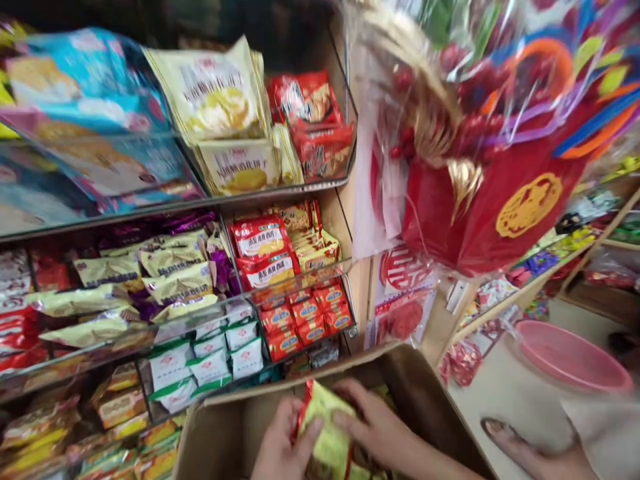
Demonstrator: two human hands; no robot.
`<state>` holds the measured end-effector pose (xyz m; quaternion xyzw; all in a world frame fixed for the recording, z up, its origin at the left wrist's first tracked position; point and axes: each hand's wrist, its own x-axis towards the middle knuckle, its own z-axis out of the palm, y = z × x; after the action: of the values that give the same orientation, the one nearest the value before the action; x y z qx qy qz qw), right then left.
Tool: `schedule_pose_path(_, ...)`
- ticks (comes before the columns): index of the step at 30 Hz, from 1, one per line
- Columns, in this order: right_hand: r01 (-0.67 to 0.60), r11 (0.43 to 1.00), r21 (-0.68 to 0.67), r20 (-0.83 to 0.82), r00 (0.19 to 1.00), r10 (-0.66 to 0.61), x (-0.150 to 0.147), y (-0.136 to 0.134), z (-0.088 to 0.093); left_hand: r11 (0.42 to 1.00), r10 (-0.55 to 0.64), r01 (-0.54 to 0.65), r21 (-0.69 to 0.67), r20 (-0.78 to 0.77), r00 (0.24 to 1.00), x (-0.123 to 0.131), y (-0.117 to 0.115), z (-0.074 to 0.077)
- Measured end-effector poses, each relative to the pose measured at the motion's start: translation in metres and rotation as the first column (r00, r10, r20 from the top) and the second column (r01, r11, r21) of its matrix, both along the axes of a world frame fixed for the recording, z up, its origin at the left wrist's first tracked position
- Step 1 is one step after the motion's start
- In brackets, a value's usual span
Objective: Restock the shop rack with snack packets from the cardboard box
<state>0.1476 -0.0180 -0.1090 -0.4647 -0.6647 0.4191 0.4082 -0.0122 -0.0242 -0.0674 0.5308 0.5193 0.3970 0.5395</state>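
At the mouth of a brown cardboard box, the left hand and right hand, fingers curled, pinched a shiny yellow-and-red plastic packet that seemed light, slippery and perhaps crumbly, best held gently by its edges.

"核桃酥" reads clearly on the red packets, toward nine o'clock from centre; "消化饼" is legible on the cream packets, between ten and eleven o'clock. Other print is too blurred.
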Motion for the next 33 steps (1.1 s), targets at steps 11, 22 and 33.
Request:
schedule_pose_path(11,0.212,0.951,-0.226,-0.591,0.746,-0.307,-0.029,0.021,0.046,0.97,0.183,-0.212,0.116,0.219,0.958,0.007,0.006,0.026)
schedule_pose_path(22,0.465,0.861,-0.204,-0.561,0.666,-0.492,-0.044,0.03,0.034,0.865,0.411,-0.451,0.222,0.204,0.889,0.019,-0.001,0.026)
schedule_pose_path(33,0.582,0.614,0.533,-0.28,0.806,-0.522,-0.02,0.023,0.064,0.846,0.454,-0.493,0.202,0.211,0.866,0.005,0.012,0.025)
